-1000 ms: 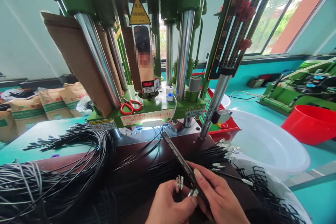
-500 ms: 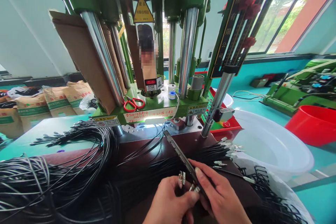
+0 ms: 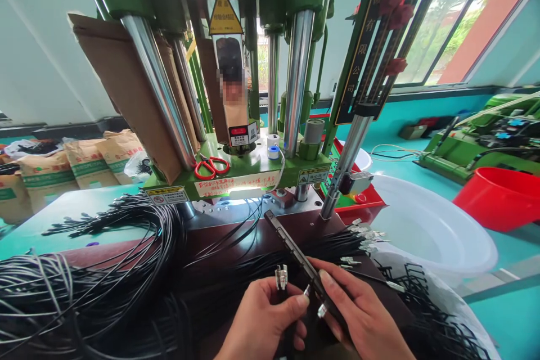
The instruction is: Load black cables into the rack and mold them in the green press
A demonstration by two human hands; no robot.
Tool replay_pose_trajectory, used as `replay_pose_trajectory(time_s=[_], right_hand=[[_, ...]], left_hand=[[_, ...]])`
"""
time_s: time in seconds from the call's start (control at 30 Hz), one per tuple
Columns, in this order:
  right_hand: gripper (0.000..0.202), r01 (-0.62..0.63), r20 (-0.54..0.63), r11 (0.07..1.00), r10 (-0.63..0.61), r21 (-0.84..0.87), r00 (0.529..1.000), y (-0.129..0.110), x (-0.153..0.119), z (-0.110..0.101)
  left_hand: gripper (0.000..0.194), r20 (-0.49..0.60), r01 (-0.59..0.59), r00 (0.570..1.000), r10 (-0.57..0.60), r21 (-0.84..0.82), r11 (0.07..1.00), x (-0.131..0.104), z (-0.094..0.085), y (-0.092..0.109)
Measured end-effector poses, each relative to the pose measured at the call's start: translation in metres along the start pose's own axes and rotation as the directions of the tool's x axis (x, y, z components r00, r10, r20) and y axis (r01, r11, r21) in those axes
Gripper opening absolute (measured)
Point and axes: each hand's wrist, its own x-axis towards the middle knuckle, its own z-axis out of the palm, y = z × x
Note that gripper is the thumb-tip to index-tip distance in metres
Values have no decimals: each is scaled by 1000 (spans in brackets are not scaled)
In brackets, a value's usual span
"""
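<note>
One head-worn camera looks forward and down (close) over the workbench (image 3: 105,202).

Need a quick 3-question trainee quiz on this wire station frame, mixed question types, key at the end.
1. True or false: the red-handled scissors lie on the green machine's platen.
2. Which hand grips the long black bar? A) left hand B) right hand C) neither
3. Fill in: the basin right of the machine, nearest the wire ends, is ____ in colour.

Key
1. True.
2. B: the right hand closes around the bar's near end, while the left hand pinches wires with small metal terminals at their tips.
3. White: the white basin sits nearer than the red tub.
</note>
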Motion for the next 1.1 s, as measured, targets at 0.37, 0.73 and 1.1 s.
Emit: replay_pose_trajectory(time_s=[0.37, 0.73, 1.1], right_hand=[[58, 21, 10, 994, -21, -106, 1000, 3, -3, -2], [53, 149, 15, 951, -150, -271, 989, 1, -1, 0], [54, -80, -95, 994, 87, 79, 992, -4, -7, -4]], left_hand=[[33, 43, 33, 998, -36, 79, 996, -5, 6, 9], [29, 4, 34, 999, -35, 56, 998, -5, 4, 6], [40, -58, 7, 998, -21, -222, 975, -13, -10, 8]])
